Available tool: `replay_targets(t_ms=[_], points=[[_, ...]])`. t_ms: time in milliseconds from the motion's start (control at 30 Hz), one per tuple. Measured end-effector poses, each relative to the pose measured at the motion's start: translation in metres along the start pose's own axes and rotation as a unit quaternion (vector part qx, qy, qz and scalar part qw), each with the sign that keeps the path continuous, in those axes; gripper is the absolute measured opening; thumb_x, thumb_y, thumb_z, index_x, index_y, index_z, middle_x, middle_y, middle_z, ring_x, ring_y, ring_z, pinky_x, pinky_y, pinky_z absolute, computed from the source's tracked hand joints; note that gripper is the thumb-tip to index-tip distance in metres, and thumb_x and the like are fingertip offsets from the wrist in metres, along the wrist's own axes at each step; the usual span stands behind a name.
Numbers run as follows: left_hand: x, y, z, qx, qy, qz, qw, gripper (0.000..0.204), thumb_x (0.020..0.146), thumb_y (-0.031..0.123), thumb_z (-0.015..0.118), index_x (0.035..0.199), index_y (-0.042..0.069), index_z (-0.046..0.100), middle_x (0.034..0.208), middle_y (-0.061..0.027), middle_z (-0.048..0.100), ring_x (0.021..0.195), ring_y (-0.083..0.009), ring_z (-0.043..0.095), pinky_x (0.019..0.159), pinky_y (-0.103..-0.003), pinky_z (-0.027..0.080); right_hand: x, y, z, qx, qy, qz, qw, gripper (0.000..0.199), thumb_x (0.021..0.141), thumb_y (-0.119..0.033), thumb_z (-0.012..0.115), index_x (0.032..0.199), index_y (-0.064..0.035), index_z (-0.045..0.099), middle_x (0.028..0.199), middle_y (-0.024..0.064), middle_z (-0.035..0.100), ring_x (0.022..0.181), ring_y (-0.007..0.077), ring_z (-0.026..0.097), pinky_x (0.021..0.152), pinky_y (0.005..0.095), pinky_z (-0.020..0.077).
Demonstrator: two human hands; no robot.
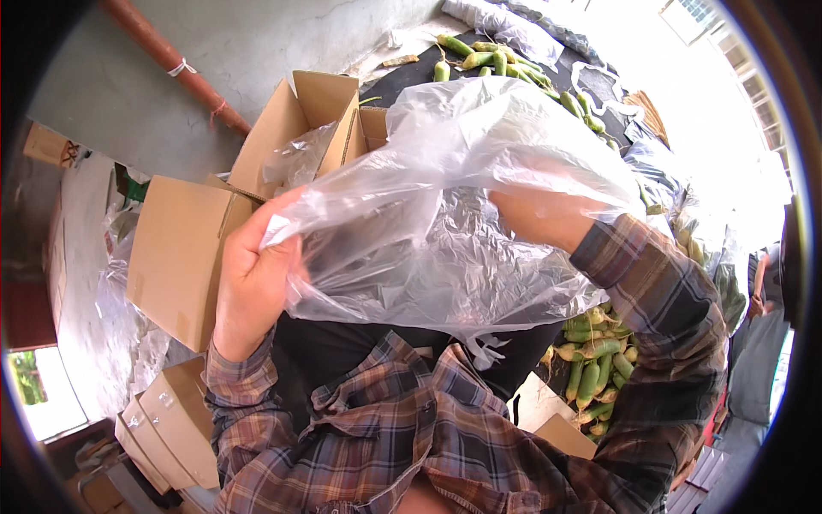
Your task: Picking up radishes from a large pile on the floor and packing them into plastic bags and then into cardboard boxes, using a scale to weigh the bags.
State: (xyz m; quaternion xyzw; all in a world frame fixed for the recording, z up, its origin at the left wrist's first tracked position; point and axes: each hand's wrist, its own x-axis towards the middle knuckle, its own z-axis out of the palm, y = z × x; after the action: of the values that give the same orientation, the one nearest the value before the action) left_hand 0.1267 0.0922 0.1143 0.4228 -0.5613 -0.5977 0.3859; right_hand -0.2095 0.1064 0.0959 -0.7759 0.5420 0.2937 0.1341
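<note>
Your left hand [253, 287] is clamped on the near left edge of a large clear plastic bag [454, 214], thumb over the film. Your right hand [539, 214] is pushed inside the bag, and through the film I cannot tell whether it is spread or closed. The bag hangs in front of your chest, above an open cardboard box [300, 128] at far left and a closed box [180, 257] beside your left wrist. To open the bag well, hold the rim taut with the left hand and spread the right inside it. Green corn cobs [595, 368] lie low on the right.
</note>
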Motion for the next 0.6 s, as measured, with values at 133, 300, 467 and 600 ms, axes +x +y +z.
replay_targets(t_ms=[133,300,467,600], points=[[0.003,-0.003,0.014,0.011,-0.065,-0.011,0.998,0.031,0.094,0.008,0.046,0.123,0.000,0.053,0.077,0.0049,0.053,0.063,-0.0018,0.042,0.055,-0.018,0.035,0.018,-0.009,0.018,0.012,0.075,0.021,0.997,0.044,0.071,-0.010,0.066,0.115,-0.0132,0.059,0.106,0.0107,0.058,0.095,0.0301,0.058,0.083,0.0400,0.0482],[0.006,-0.012,-0.009,0.018,-0.009,-0.008,1.000,0.030,0.093,0.006,0.047,0.122,0.002,0.055,0.082,0.0030,0.056,0.066,-0.0018,0.043,0.058,-0.018,0.036,0.098,-0.014,0.020,0.029,0.190,-0.016,0.981,0.054,0.069,-0.014,0.071,0.121,-0.0147,0.055,0.108,0.0105,0.056,0.095,0.0309,0.057,0.084,0.0409,0.0476],[0.037,-0.019,-0.006,0.135,0.068,0.108,0.983,0.033,0.089,-0.001,0.045,0.119,0.002,0.059,0.082,-0.0003,0.058,0.073,-0.0064,0.050,0.067,-0.020,0.043,0.126,0.000,0.052,0.126,0.140,-0.065,0.980,0.079,0.062,-0.019,0.079,0.133,-0.0160,0.043,0.113,0.0137,0.050,0.102,0.0315,0.054,0.088,0.0421,0.0462],[0.058,-0.023,-0.011,0.062,0.010,0.077,0.995,0.034,0.089,-0.002,0.042,0.120,0.000,0.057,0.085,-0.0028,0.060,0.076,-0.0089,0.054,0.073,-0.023,0.046,0.162,0.023,0.098,0.297,0.050,-0.066,0.951,0.083,0.064,-0.024,0.079,0.136,-0.0156,0.039,0.122,0.0152,0.047,0.112,0.0341,0.052,0.094,0.0413,0.0443]])
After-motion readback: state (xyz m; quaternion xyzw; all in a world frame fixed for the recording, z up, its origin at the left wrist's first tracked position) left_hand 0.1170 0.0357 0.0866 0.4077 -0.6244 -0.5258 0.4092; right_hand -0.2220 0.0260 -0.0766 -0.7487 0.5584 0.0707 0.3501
